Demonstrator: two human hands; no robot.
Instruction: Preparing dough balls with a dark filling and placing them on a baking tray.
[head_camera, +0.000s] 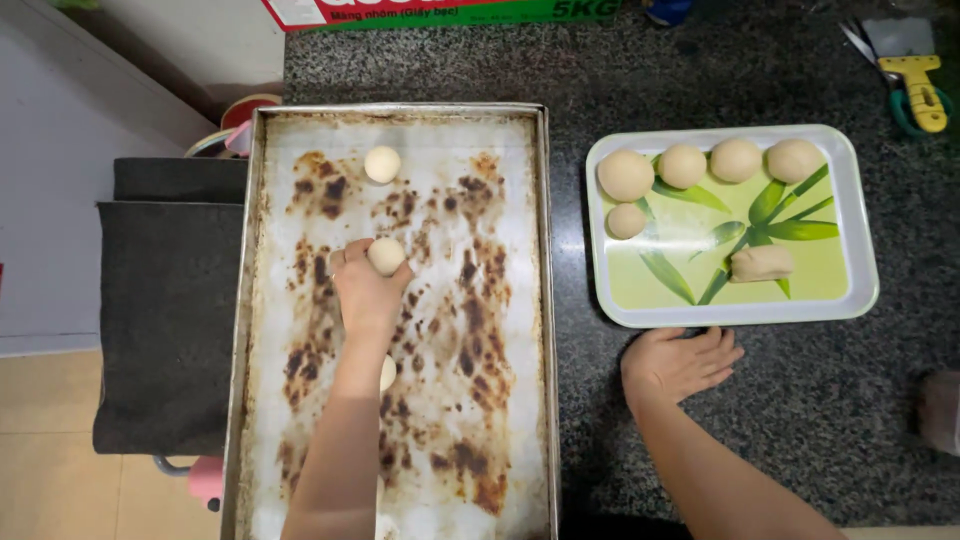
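My left hand reaches over a large metal baking tray lined with stained, browned paper and grips a small pale dough ball near the tray's middle. Another dough ball sits farther up the tray, and a third peeks out from under my forearm. My right hand lies flat and open on the dark granite counter, just below a green leaf-patterned serving tray. That tray holds several round dough balls and one oblong dough piece.
A yellow-handled scraper and scissors lie at the counter's top right. A green and red box runs along the back edge. A dark cloth-covered surface sits left of the baking tray, above tiled floor.
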